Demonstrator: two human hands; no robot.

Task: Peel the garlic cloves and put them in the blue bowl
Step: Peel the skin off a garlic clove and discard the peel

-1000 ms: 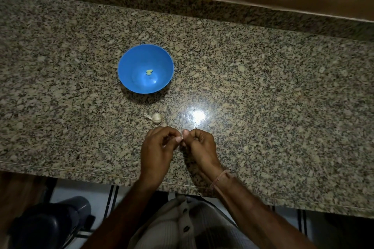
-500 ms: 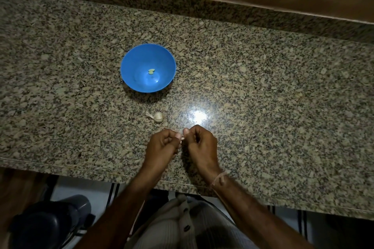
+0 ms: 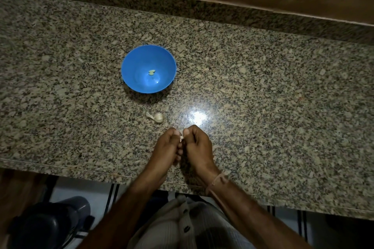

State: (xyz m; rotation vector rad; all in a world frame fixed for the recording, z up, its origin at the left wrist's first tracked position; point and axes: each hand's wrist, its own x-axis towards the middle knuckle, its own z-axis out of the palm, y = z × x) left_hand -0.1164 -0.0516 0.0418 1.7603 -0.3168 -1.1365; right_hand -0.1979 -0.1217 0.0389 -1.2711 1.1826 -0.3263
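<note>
Left hand [image 3: 167, 147] and right hand [image 3: 199, 147], fingers curled and meeting, together pinch a white clove [image 3: 181, 138] over the bench [image 3: 263, 107] nearer than the bowl [image 3: 132, 75], which holds peeled cloves [image 3: 151, 72]; a garlic head [image 3: 158, 117] lies between bowl and hands.

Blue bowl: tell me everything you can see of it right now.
The blue bowl is round, plain bright blue and glossy, like plastic. It stands upright, mouth up, on the speckled granite countertop. What look like two small pale peeled cloves lie together near its bottom. Nothing else touches it; the garlic bulb lies apart on the counter, on the bowl's near side.
</note>
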